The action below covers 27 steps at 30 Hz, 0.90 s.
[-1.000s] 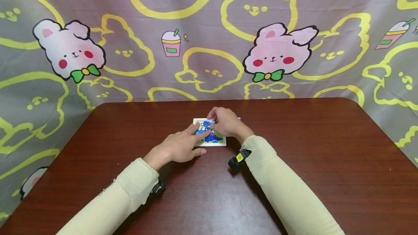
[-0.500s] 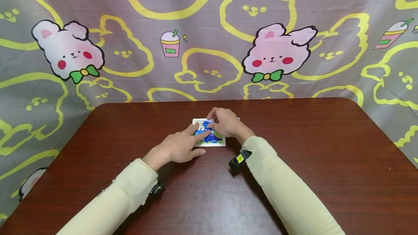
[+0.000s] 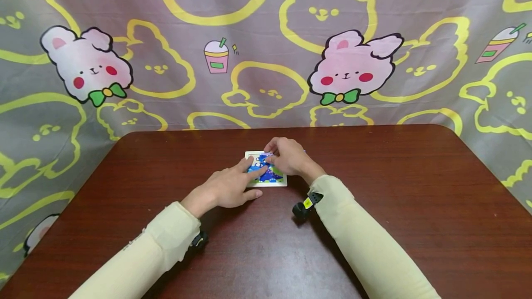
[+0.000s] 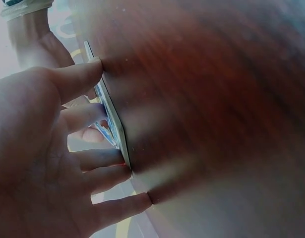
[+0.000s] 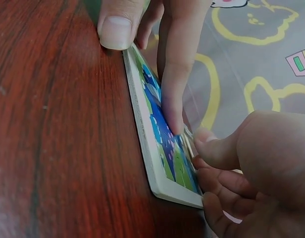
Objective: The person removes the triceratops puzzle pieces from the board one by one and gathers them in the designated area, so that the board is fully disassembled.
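A small jigsaw puzzle in a white frame (image 3: 268, 185) lies flat on the table, its picture blue and green. My left hand (image 3: 228, 187) spreads over its left side, fingers mostly straight. The index fingertip presses on the picture, and the thumb rests on the table by the near edge. At the far right part of the puzzle, my right hand (image 3: 291, 156) pinches a puzzle piece, whose tilted edge (image 5: 188, 141) shows by the thumb in the right wrist view. The fingers hide most of that piece.
The brown wooden table (image 3: 257, 253) extends around the puzzle on all sides. Just past the right hand a bit of something purple (image 3: 305, 151) peeks out, mostly hidden. A patterned curtain (image 3: 266, 50) hangs behind the far edge.
Both hands stay almost in place on the puzzle. The right wrist has shifted very slightly to the right, covering more of the purple thing.
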Available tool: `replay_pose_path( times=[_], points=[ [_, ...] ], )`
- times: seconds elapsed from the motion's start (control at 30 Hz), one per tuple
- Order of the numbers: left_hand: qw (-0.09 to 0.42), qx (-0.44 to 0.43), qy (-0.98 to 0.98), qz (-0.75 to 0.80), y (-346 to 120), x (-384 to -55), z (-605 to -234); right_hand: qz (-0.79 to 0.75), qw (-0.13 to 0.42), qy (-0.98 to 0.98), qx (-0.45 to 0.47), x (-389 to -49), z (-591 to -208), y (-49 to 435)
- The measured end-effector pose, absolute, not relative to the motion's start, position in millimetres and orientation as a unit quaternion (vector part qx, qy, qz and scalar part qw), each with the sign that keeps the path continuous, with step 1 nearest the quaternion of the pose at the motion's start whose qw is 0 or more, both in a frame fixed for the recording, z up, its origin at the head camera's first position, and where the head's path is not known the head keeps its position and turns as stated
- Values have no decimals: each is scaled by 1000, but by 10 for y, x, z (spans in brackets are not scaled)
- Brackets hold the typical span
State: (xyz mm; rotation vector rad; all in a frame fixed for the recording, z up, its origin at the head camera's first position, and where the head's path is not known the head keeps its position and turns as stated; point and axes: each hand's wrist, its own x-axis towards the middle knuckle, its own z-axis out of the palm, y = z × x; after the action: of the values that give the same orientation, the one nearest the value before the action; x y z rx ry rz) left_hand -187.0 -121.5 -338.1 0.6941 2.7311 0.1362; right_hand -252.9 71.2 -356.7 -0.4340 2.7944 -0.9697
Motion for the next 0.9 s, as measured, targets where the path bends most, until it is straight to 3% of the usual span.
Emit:
replay_pose_path(
  times=[0.9],
  points=[
    [155, 243, 957, 42, -1230, -1849, -3420, -410, 44, 900, -142, -2527, -3481, 1052]
  ],
)
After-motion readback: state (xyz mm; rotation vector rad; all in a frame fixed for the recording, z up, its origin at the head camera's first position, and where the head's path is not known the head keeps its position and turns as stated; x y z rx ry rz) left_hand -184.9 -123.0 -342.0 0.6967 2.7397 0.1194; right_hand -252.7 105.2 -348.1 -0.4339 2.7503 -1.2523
